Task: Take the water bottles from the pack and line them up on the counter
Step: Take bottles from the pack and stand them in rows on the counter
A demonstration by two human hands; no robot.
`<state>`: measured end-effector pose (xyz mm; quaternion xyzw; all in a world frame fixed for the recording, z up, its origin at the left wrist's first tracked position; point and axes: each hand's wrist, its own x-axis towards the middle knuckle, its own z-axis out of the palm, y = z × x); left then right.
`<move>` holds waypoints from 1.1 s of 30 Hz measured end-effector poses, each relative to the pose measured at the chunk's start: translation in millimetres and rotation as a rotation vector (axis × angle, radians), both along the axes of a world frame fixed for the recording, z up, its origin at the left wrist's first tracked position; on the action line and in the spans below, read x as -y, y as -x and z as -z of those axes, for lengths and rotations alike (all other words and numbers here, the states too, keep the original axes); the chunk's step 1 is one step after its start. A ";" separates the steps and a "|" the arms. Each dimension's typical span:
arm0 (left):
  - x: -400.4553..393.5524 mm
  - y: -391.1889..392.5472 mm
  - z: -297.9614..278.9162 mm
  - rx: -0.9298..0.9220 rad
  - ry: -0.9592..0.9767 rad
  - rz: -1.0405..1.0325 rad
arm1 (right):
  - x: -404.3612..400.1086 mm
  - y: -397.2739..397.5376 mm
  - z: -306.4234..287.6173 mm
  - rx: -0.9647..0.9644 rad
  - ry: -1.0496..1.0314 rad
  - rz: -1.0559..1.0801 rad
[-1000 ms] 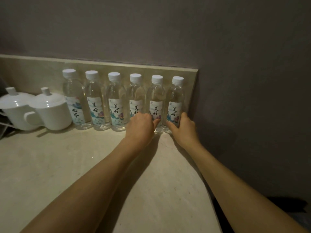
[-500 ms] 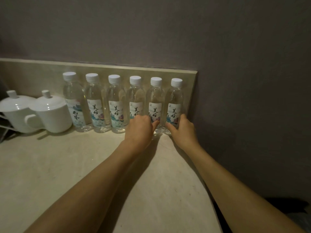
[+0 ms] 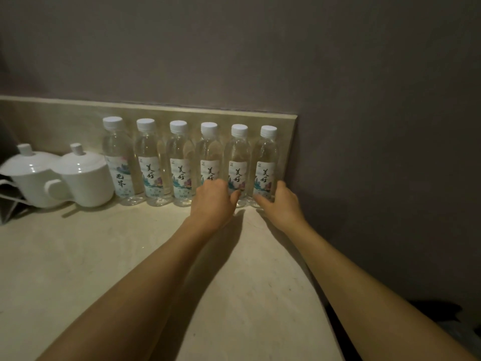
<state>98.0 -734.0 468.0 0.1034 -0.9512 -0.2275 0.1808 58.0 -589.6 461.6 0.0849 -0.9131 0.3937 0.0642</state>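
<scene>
Six water bottles stand upright in one row on the counter [image 3: 130, 256], backs against the low backsplash [image 3: 65, 121], white caps on, neighbours touching or nearly so. Left to right: first bottle [image 3: 118, 162], second bottle [image 3: 152, 165], third bottle [image 3: 181, 166], fourth bottle [image 3: 210, 155], fifth bottle [image 3: 238, 162], sixth bottle [image 3: 266, 165]. The first bottle's label faces a different way from the rest.

Left hand [image 3: 213, 201] sits at the base of the fourth bottle, fingers curled toward it, thumb reaching across to the lower part of the fifth. The hand hides the fourth bottle's lower label and base, so whether the fingers actually wrap it or just rest against it — can't tell.

Right hand [image 3: 279, 201] is at the sixth bottle: thumb on the front near the base, fingers going round its right side. Looks like a light grip low on the bottle; the far side of the fingers is hidden behind it.

No pack visible in the head view.

Left of the row, two white lidded cups [image 3: 78, 175], the nearer one just beside the first bottle; the farther one is partly covered by it. A dark object [image 3: 7, 201] at the left edge is cut off and too dim to identify. Dark shapes at bottom right, below the counter edge, are also unreadable. Light is low overall — label detail is hard to read.
</scene>
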 end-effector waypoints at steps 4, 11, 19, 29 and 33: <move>-2.8 -7.0 0.4 -0.002 -0.040 0.014 | 6.5 -2.3 -3.0 -0.035 -0.009 0.038; -1.5 -18.5 10.0 -0.040 -0.034 0.008 | 14.0 -4.9 2.2 -0.024 -0.059 0.112; -23.7 -25.6 6.4 0.000 -0.014 0.029 | -7.1 -19.4 -2.0 -0.112 0.011 0.103; -75.9 -34.7 -6.8 -0.030 -0.105 0.160 | -71.1 -41.5 -9.2 -0.254 0.145 0.157; -114.1 -39.8 -19.0 -0.126 -0.142 0.201 | -107.2 -52.8 -13.0 -0.330 0.238 0.173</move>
